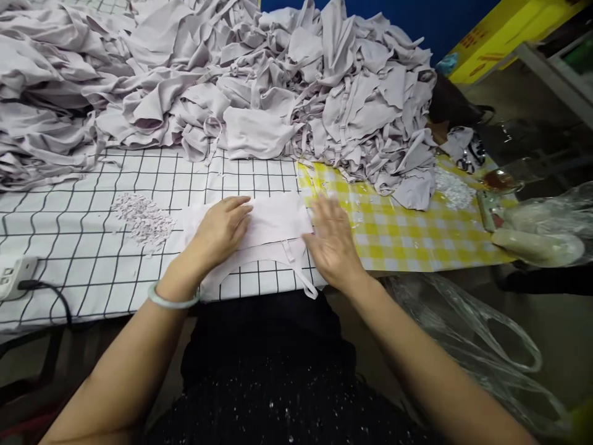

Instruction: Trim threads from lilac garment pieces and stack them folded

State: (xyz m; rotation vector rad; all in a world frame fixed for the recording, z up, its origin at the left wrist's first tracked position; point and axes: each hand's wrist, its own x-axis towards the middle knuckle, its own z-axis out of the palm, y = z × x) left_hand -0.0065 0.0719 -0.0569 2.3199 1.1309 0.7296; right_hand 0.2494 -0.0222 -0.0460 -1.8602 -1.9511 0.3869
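A pale lilac garment with thin straps [278, 216], like a camisole or bra top, lies flat on the table in front of me. One strap loops over the table's front edge. My left hand [221, 230] rests on its left part, fingers apart and slightly bent, gripping nothing that shows. At the garment's right edge is my right hand [332, 241], fingers stretched out and smeared by motion. Whether its palm touches the cloth I cannot tell.
A large heap of similar lilac garments [259, 80] covers the back. Small cloth-coloured scraps [143, 219] lie left, white bits [454, 188] right. A power socket [18, 278] with a black cable sits front left; clear plastic bags [551, 216] and scissors [466, 162] are at right.
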